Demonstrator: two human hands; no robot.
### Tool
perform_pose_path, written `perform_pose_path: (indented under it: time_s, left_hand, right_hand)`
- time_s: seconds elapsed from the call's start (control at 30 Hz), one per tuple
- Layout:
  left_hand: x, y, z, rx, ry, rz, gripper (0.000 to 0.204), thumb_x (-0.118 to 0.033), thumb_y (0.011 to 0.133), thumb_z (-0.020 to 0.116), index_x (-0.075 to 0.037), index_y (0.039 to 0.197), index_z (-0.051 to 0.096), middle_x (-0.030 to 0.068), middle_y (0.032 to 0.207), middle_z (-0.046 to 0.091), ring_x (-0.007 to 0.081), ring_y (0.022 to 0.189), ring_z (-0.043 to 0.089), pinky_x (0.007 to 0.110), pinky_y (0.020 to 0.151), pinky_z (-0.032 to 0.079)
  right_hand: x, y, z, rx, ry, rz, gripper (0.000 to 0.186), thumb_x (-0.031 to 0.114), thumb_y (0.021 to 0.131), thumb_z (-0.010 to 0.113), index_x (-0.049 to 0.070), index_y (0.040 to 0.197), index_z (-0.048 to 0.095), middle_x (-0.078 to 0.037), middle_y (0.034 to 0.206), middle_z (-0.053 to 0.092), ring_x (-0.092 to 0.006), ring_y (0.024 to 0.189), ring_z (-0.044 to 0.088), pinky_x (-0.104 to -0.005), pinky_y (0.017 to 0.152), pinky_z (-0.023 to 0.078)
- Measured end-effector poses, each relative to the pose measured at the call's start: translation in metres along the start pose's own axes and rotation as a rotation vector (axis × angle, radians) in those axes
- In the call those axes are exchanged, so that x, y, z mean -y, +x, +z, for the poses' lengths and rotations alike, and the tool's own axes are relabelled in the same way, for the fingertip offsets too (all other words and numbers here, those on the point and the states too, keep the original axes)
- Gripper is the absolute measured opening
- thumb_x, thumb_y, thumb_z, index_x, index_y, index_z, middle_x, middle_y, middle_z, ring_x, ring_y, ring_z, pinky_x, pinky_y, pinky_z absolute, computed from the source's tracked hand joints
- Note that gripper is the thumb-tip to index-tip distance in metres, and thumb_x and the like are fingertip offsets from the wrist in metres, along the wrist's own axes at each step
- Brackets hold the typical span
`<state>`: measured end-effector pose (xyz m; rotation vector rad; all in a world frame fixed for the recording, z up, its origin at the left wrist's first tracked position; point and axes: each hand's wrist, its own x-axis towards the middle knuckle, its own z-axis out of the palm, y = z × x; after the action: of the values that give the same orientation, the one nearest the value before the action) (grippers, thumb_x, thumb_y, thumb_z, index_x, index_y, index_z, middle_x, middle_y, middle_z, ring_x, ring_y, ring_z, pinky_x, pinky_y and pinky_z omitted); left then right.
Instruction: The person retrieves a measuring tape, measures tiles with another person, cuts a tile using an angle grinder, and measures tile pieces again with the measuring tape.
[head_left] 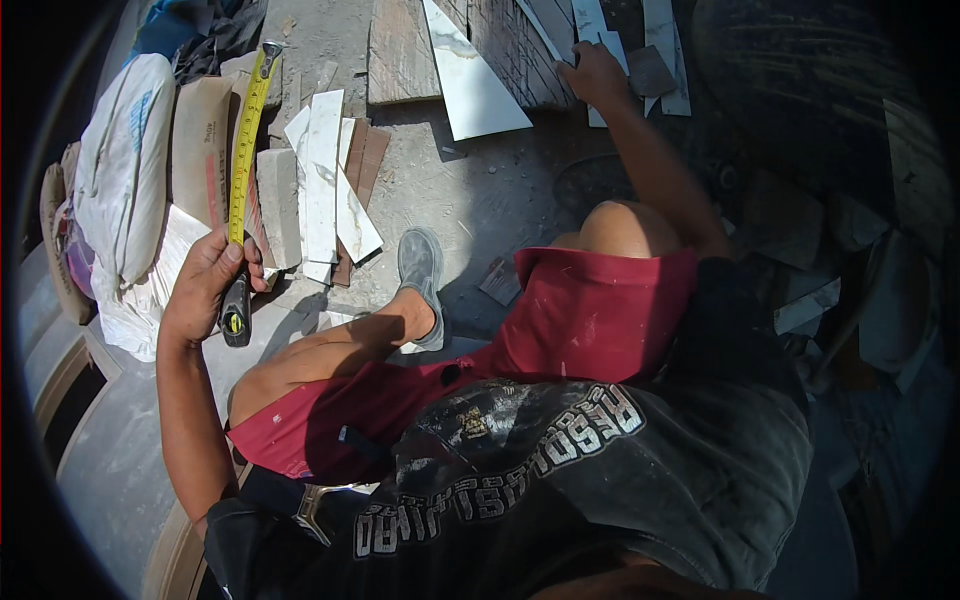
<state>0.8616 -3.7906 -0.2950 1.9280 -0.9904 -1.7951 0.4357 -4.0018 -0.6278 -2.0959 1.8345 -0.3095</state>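
My left hand (205, 275) is closed on a tape measure (246, 160). Its yellow blade is drawn out and points up and away, with the hooked end near the top, while the black case hangs below my fingers. At the far right, my right hand (598, 78) is closed, with a small dark thing at the fingertips that I cannot make out. Around that hand lie narrow white tile strips (677, 70) and a small brown-grey tile piece (651, 72). To its left, a tapering white marbled tile (475, 90) rests on a rough brown slab (405, 55).
More cut tile strips (322, 170) lean together left of my shoe (419, 262). Filled sacks (130, 165) and a grey block (279, 205) stand at the left. Broken tile pieces (805, 305) lie in shadow at the right, and dusty concrete floor (490, 190) shows between.
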Motion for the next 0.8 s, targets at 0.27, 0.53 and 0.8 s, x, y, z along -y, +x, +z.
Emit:
perform_pose_path:
  time_s: [0.27,0.53,0.8]
  left_hand:
    - [0.024,0.153,-0.002,0.390,0.642,0.077,0.024,-0.023,0.101,0.043,-0.003,0.099,0.055,0.0018,0.072,0.052,0.0102,0.068,0.049,0.027,0.064,0.043]
    - [0.103,0.299,0.037,0.718,0.624,0.031,0.020,-0.018,0.101,0.042,-0.003,0.097,0.054,0.0028,0.073,0.053,0.0106,0.063,0.052,0.027,0.059,0.046]
    - [0.148,0.359,0.073,0.773,0.622,0.116,0.021,-0.016,0.099,0.044,-0.003,0.087,0.056,0.0009,0.068,0.057,0.0107,0.062,0.052,0.028,0.062,0.044]
  right_hand:
    - [-0.022,-0.021,-0.102,0.315,0.113,-0.215,0.040,0.032,0.085,0.070,0.001,0.109,0.062,-0.014,0.095,0.064,-0.0258,0.087,0.062,-0.0369,0.075,0.049]
    - [0.032,-0.074,-0.094,0.584,0.202,-0.010,0.035,0.026,0.088,0.068,0.002,0.112,0.061,-0.010,0.090,0.064,-0.0209,0.083,0.060,-0.0360,0.073,0.048]
    - [0.075,-0.109,0.047,0.305,0.489,0.326,0.030,0.023,0.085,0.069,0.004,0.108,0.064,-0.008,0.085,0.066,-0.0159,0.077,0.061,-0.0314,0.068,0.048]
